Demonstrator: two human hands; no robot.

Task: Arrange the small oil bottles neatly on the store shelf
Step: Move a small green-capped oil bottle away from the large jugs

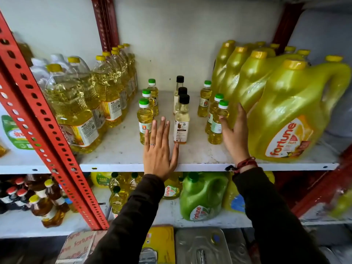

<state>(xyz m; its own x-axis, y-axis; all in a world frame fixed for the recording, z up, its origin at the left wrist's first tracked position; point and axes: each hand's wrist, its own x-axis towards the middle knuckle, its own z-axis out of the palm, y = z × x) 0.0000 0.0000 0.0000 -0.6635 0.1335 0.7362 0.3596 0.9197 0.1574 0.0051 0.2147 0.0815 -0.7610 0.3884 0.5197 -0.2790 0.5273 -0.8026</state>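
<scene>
Three rows of small oil bottles stand on the white shelf (200, 164). The left row has green caps, front bottle (144, 119). The middle row has black caps, front bottle (182, 121). The right row has green caps, front bottle (217, 124). My left hand (159, 149) lies flat and open between the left and middle rows, thumb touching the base of the front black-capped bottle. My right hand (235, 134) is open beside the front right bottle, thumb touching it, fingers against a big yellow jug (289, 111).
Large clear oil bottles (76, 111) fill the shelf's left side, yellow jugs the right. A red perforated upright (43, 119) crosses the left foreground. The lower shelf holds a green jug (202, 199) and more bottles.
</scene>
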